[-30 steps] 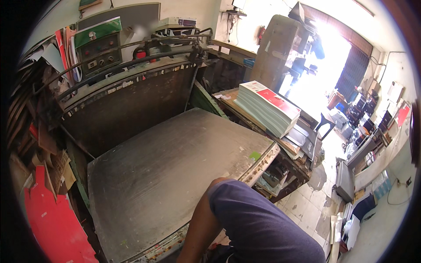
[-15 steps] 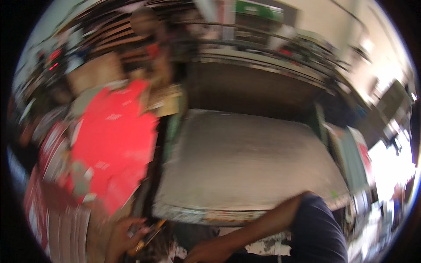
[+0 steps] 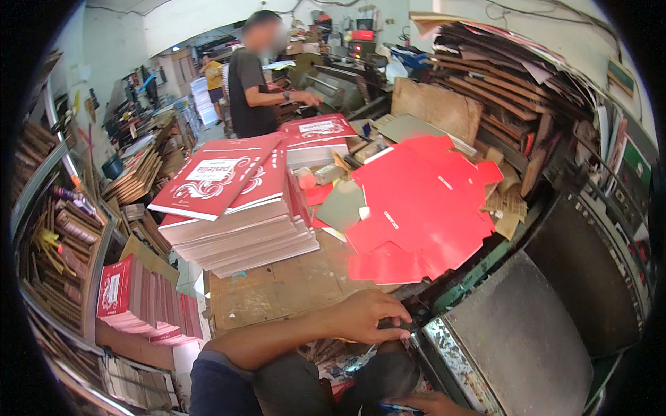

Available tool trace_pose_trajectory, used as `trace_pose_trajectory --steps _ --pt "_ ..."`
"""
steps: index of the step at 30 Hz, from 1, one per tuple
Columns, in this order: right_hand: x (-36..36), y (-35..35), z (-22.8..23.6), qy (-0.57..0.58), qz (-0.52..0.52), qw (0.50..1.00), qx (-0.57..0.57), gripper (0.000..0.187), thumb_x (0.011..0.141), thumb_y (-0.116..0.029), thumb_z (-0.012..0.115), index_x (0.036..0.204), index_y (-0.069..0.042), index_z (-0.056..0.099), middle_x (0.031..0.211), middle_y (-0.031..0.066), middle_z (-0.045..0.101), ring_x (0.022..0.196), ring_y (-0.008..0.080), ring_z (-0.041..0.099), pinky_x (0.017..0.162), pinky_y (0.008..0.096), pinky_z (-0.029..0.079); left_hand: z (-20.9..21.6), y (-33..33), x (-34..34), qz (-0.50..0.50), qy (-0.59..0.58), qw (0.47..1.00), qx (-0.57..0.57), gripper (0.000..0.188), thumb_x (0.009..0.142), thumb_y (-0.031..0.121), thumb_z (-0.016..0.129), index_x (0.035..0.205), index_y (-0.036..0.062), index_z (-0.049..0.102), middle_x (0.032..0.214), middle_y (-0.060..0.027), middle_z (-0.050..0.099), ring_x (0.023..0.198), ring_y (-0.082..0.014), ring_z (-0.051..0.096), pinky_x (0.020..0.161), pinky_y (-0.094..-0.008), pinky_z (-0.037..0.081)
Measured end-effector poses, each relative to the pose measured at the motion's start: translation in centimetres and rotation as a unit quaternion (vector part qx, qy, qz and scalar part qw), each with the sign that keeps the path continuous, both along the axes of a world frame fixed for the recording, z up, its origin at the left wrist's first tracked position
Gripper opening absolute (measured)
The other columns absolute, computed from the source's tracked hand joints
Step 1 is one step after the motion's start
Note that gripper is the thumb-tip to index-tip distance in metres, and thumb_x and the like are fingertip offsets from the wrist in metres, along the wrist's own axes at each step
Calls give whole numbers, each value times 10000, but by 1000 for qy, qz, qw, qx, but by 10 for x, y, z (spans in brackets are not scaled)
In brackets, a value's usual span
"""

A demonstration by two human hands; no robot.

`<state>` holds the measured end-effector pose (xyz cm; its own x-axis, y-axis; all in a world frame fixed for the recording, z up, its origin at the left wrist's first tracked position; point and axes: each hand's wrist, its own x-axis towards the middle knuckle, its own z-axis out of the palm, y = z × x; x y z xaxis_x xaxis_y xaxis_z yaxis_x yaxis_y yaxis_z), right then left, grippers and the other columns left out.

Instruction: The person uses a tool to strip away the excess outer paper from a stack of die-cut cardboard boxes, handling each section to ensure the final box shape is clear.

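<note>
My left hand (image 3: 371,317) reaches across from the lower left, its fingers loosely curved and apart with nothing visible between them. Its fingertips are by the edge of the metal machine (image 3: 444,360), at the near corner of the wooden table (image 3: 270,291). Low in the picture, my right hand (image 3: 438,402) is partly cut off by the lower edge. A thin blue pen-like tool (image 3: 401,408) sticks out from its fingers. Beyond my left hand lies a pile of flat red die-cut card sheets (image 3: 423,208), with a grey-green piece of card (image 3: 341,206) beside it.
Tall stacks of red printed covers or boards (image 3: 236,236) stand on the table at left. More red bundles (image 3: 142,298) sit lower, beside a shelf (image 3: 76,229). A person (image 3: 257,83) in dark clothing works behind the table. Dark boards (image 3: 492,76) are piled at back right.
The view has swung left and sharpened, bringing the red stacks and the co-worker into sight. My left hand, formerly near a blurred yellow tool, is now at the machine's edge.
</note>
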<state>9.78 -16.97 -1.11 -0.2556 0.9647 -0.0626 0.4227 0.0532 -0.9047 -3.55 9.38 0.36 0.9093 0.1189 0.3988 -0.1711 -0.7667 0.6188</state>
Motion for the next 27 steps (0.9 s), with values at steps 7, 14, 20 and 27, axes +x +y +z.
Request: trace_pose_trajectory --steps 7,14,20,27 --pt "1 0 -2 -16 -1 1000 -24 333 832 -107 640 1153 -18 637 971 185 673 847 278 667 634 349 530 59 -12 -12 25 -145 974 172 218 790 257 764 892 78 691 770 -19 638 736 -208 617 695 -353 503" --pt "11 5 -15 0 14 980 197 244 914 -166 583 1085 1 632 889 159 664 681 256 645 601 345 513 145 -71 -22 -65 -290 838 458 214 828 240 704 777 38 653 718 -34 571 743 -205 621 778 -370 545" --pt "9 2 -2 53 2 998 23 290 993 -227 429 1112 -16 589 963 221 645 837 385 634 720 451 489 150 -86 -8 -73 -464 708 527 228 893 137 560 687 40 584 674 -106 569 656 -249 588 712 -436 534" --pt "11 -4 -13 63 -32 997 14 336 1001 -204 458 1266 -13 535 1055 210 655 901 311 663 766 370 511 154 -90 -27 -63 -437 749 495 250 885 225 596 699 58 592 677 -81 592 647 -253 598 682 -414 515"
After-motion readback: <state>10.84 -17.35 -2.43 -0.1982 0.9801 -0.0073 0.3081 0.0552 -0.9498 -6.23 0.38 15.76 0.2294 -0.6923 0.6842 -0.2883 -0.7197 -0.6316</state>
